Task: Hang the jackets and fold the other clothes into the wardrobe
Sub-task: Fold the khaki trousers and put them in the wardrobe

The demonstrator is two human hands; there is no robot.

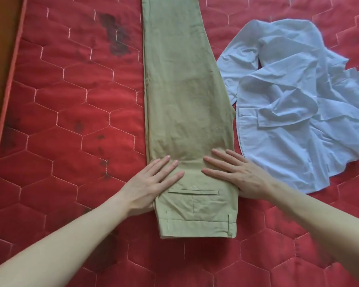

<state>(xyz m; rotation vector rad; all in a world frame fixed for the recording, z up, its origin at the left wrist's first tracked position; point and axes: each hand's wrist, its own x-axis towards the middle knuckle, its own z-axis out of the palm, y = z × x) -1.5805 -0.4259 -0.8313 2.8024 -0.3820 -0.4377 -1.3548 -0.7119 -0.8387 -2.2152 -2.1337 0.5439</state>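
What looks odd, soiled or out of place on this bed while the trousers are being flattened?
Dark stains mark the red mattress left of the khaki trousers, with smaller blotches nearer the left hand. The light blue shirt lies crumpled and unfolded beside the right hand. The trousers themselves lie straight.

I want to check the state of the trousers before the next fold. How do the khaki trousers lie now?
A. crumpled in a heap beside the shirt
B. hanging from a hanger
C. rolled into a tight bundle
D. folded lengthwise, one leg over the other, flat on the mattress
D: the khaki trousers lie flat as one long narrow strip on the red mattress, with the left hand and right hand pressing near the waistband.
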